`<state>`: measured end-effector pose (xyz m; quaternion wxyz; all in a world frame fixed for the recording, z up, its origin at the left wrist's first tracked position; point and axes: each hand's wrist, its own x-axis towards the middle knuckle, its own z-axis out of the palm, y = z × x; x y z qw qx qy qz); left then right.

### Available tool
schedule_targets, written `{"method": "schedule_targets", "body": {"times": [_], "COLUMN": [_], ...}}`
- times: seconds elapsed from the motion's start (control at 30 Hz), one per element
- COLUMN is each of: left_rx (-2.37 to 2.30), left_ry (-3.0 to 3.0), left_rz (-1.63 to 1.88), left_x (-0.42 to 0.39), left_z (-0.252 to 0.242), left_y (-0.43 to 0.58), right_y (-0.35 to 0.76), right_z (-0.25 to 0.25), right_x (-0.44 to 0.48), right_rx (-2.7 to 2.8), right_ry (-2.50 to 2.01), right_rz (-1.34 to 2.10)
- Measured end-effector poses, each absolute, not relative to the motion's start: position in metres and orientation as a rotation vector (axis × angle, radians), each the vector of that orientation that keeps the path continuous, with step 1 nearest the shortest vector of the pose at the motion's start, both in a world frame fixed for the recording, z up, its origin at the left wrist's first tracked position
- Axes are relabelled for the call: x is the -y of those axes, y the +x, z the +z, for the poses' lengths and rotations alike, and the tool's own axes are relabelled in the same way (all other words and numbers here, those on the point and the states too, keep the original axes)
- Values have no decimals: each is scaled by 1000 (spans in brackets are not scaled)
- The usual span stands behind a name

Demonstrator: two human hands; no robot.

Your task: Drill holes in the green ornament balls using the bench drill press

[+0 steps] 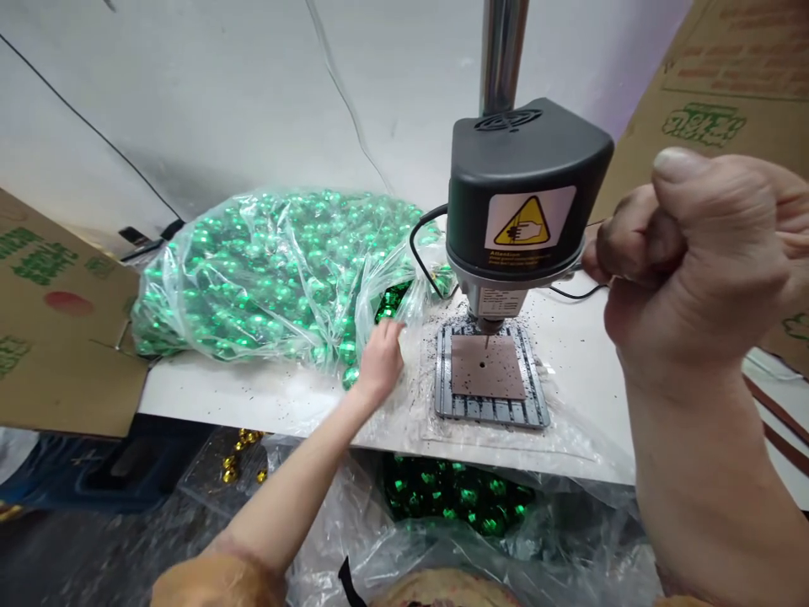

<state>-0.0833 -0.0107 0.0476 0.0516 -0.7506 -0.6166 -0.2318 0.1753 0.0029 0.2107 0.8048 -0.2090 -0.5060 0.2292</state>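
Note:
A small black bench drill press (523, 202) stands on a white table (265, 396), its bit above a brown plate on a grey slotted base (490, 375). My right hand (688, 270) is raised close to the camera, fist closed round the press's lever, most of which is hidden. My left hand (379, 362) reaches across the table to the mouth of a clear plastic bag of shiny green balls (265, 270). Its fingers lie against the bag's opening. Whether they grip a ball is hidden.
Cardboard boxes with green print stand at the left (50, 337) and right (726, 93). Below the table edge another clear bag holds green balls (455, 497). A few gold balls (240, 455) lie lower left. Black swarf specks dot the table round the base.

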Motion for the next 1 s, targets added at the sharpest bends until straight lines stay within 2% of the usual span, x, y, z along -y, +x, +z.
{"method": "schedule_targets", "body": {"times": [0.13,0.23,0.3,0.33,0.4,0.57,0.63,0.67,0.73,1.0], "left_rx": [2373,2418,2396,2374,2312,2285,2327,2359,2441,2475], "left_ry": [-2020,-2023,-2050,-2090,-2228,-2381,-2257,-2227,-2249,-2353], "left_rz": [-66,35,-40,-164,-645,-2538,-3039,-3146,-3135,-2622], "left_x": [-53,-67,-64,-60,-49,-7,7,12,19,14], "left_z": [70,71,70,70,71,69,65,62,55,28], "left_y": [-91,-93,-95,-97,-96,-67,-50,-44,-34,-22], "right_y": [176,176,176,176,176,175,174,174,174,175], "right_z": [210,210,210,210,210,210,210,210,210,210], "right_x": [-3,-4,-4,-4,-3,-2,-2,-3,-3,-3], "right_rx": [1064,1075,1079,1082,1081,1079,1087,1085,1092,1117], "right_ry": [-456,-441,-436,-433,-439,-436,-426,-418,-413,-435], "right_rz": [506,517,518,517,512,478,468,463,469,482]}}
